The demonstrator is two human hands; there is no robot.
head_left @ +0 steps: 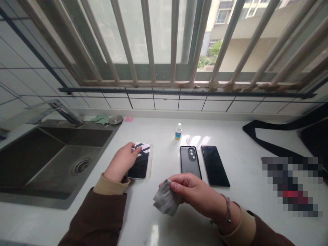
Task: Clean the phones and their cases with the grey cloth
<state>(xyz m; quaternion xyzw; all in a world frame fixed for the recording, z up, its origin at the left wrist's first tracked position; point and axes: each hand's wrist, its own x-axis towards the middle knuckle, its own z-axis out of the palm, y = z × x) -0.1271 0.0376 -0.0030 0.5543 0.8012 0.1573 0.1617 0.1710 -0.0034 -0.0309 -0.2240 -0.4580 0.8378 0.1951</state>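
Phone [139, 165] and cloth [166, 201] are set at a slant to each other from where I stand: the cloth is right of the phone and closer to the person's body, so the line from cloth to phone runs forward and left. The phone is on the white desk [140, 218], just right of the sink [46, 202], its long axis pointing away from the person, the far end leaning slightly right. Of the hands, the left hand [124, 160] is nearer, grasping the phone at its far left edge, thumb laid over the dark, reflecting glass; whether it is lifted at all, I cannot tell. The right hand [194, 191] pinches the grey cloth between thumb and fingers, the folds hanging to its left. Along the phone's right side shows a clear case [150, 159], the one edge between phone and cloth; around the phone or under it, I cannot say. Just beyond the right hand lies a camera-backed case [188, 162], its near end hidden by that hand, with a black phone [215, 167] beside it, apart. A small bottle [178, 132] stands upright farther back. Off to the right lies a black strap [249, 129].
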